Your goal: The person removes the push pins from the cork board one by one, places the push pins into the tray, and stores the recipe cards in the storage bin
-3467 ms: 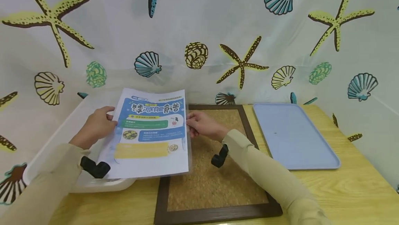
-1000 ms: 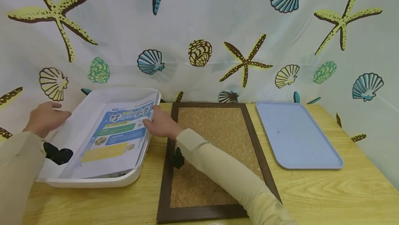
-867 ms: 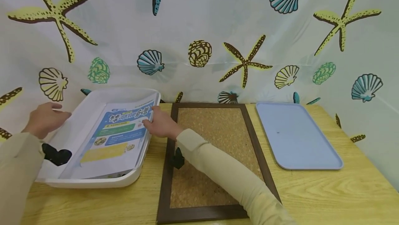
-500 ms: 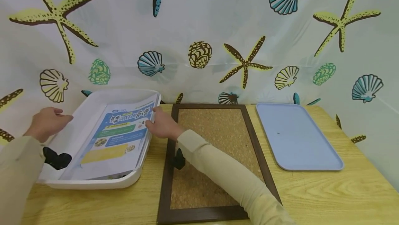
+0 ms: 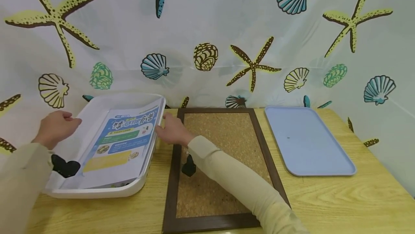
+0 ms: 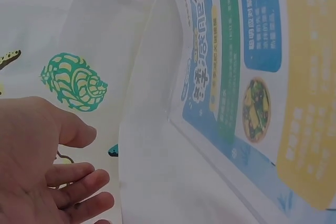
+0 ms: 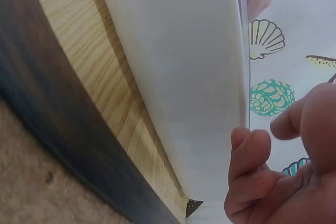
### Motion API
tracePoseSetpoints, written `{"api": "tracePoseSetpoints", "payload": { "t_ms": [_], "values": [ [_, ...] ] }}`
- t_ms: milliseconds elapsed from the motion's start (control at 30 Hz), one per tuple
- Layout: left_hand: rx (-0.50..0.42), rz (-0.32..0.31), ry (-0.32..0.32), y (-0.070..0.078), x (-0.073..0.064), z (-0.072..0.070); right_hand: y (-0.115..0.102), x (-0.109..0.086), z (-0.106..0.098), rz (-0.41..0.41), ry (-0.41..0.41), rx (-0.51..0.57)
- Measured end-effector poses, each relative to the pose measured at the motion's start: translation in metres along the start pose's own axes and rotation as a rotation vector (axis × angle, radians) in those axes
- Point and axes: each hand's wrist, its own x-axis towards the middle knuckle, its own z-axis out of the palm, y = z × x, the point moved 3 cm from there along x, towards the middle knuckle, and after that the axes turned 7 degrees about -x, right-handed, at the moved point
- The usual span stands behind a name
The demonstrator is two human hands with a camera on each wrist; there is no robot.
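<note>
A printed sheet [image 5: 124,145] with a blue, green and yellow design and Chinese lettering lies in a white basin [image 5: 97,193], leaning up along its right wall. A darker patch shows below the sheet's front edge; what it is I cannot tell. My right hand [image 5: 173,131] is at the basin's right rim, its thumb and fingers apart in the right wrist view with nothing between them. Over the basin's left edge is my left hand [image 5: 58,127], its fingers loosely bent and holding nothing. In the left wrist view that hand stays apart from the sheet.
A cork board [image 5: 227,162] in a dark frame lies on the wooden table [image 5: 343,201], just right of the basin. Farther right is a light blue tray [image 5: 308,144]. A white curtain [image 5: 194,21] with starfish and shells hangs right behind.
The sheet, earlier held up by both hands, now lies in the basin. My right hand has let go of the sheet's edge and shifted slightly right; the left hand has drifted slightly right.
</note>
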Motion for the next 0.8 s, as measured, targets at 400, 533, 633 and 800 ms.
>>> {"api": "tracePoseSetpoints", "payload": {
  "t_ms": [400,533,633,800],
  "values": [
    [0.018,0.055,-0.042,0.052,-0.039,0.008,0.025,-0.005,-0.01,0.078,-0.002,0.02],
    [0.006,0.059,-0.08,0.062,-0.036,0.014,0.034,-0.011,-0.018,0.073,-0.002,0.026],
    [-0.007,0.056,-0.098,0.071,-0.035,0.02,0.04,-0.014,-0.025,0.078,0.012,-0.002],
    [-0.049,0.099,-0.107,0.082,-0.038,0.028,0.048,-0.018,-0.033,0.091,0.022,0.007]
  ]
}}
